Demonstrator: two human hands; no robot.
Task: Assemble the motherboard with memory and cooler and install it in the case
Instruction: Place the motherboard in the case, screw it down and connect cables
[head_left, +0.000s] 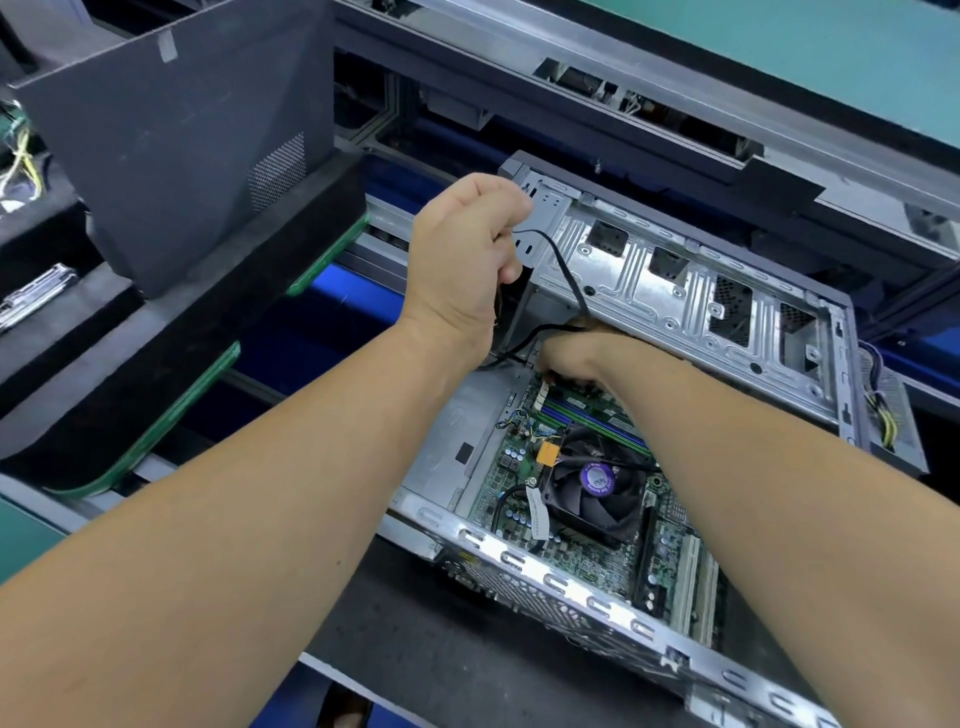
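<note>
The open metal case (691, 291) lies on its side on the dark counter (415, 634), right of centre, with the green motherboard (571, 551) already seated inside it. The cooler (592, 488), a black fan with a purple hub label, sits on the board, and the memory sticks (587, 415) stand in their slots just beyond it. The left hand (462, 265) is raised over the far left corner of the case, fingers closed around a thin black cable (563, 270) that loops down into the case. The right hand (571, 358) reaches into the case at the far edge of the board, fingertips pinched together low by the memory; what they hold cannot be made out. A dark side panel (171, 145) leans at far left.
</note>
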